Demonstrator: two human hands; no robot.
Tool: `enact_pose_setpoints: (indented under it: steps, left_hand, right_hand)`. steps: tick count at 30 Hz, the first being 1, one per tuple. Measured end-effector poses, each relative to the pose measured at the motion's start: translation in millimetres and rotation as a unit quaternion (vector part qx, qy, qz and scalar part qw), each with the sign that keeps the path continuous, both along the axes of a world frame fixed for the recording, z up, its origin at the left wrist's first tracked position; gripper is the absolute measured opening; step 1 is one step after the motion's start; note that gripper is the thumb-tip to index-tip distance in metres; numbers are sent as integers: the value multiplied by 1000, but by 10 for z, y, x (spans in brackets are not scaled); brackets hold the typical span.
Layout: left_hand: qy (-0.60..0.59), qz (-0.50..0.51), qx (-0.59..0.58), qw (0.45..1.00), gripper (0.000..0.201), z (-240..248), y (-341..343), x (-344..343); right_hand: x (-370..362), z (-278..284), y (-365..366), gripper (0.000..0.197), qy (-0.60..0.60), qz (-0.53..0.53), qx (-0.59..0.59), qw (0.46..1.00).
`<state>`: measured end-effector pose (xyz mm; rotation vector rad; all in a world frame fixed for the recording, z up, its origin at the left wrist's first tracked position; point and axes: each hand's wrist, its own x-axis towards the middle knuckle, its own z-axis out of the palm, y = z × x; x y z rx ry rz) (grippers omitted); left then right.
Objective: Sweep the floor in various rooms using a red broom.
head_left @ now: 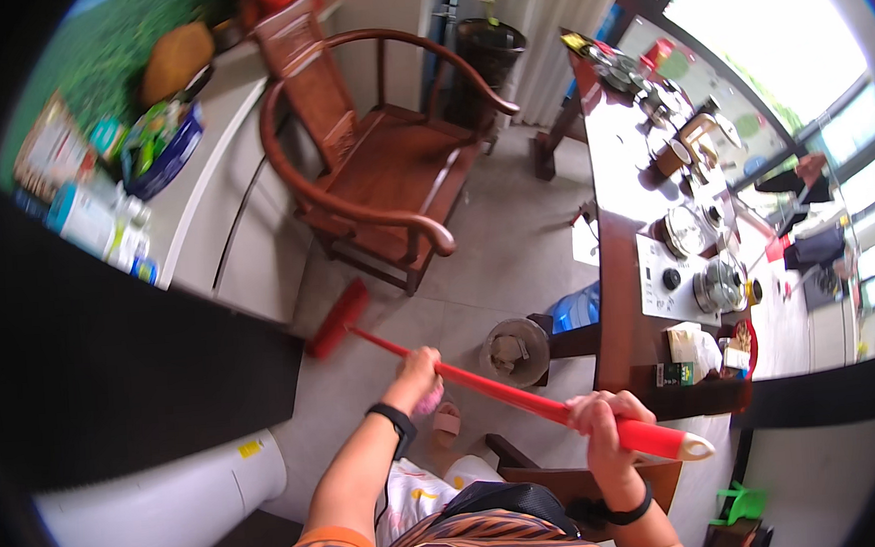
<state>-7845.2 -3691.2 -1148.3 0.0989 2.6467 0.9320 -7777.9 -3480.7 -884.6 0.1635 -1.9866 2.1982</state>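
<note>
A red broom [510,391] runs slantwise across the view, held in both hands. My left hand [420,373] is closed round the lower part of its handle. Higher up, close to the pale hanging loop at the handle's end, my right hand [607,424] wraps round the thick red grip. The broom's red head [338,320] rests low by the floor, between the grey-white cabinet and the front of a wooden armchair [391,176]; it looks slightly blurred.
A waste bin [516,353] with crumpled contents stands beside a blue water bottle [576,310] under the dark wooden tea table [612,263]. Glass kettles stand on that table. A cluttered counter [188,204] is at left, above a white cylinder [171,505]. A potted plant stands behind the armchair.
</note>
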Motion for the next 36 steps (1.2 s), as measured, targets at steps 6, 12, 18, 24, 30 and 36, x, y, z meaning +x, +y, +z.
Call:
enact_pose_setpoints:
  steps: [6, 12, 18, 24, 30, 36]
  left_hand:
    - [-42, -187, 63, 979, 6, 717, 1219, -258]
    - [58, -176, 163, 969, 8, 1342, 1895, -1028]
    - [117, -236, 153, 952, 6, 1248, 2258, -2525]
    - [152, -239, 123, 951, 5, 697, 2491, -4725]
    - [150, -242, 111, 952, 20, -95, 2743, -5845]
    - [76, -321, 175, 928, 39, -394, 2853, -5977]
  right_hand:
    - [-375, 694, 1020, 21, 90, -83, -57, 991]
    - [-705, 1382, 1380, 34, 228, -50, 38, 972]
    - [-1477, 1533, 1312, 37, 208, 129, 212, 946]
    - [-2934, 427, 1026, 11, 164, -188, 279, 927]
    - [-4582, -1124, 1239, 12, -65, -214, 239, 945]
    - [-4451, -1088, 1064, 6, -187, -298, 141, 925]
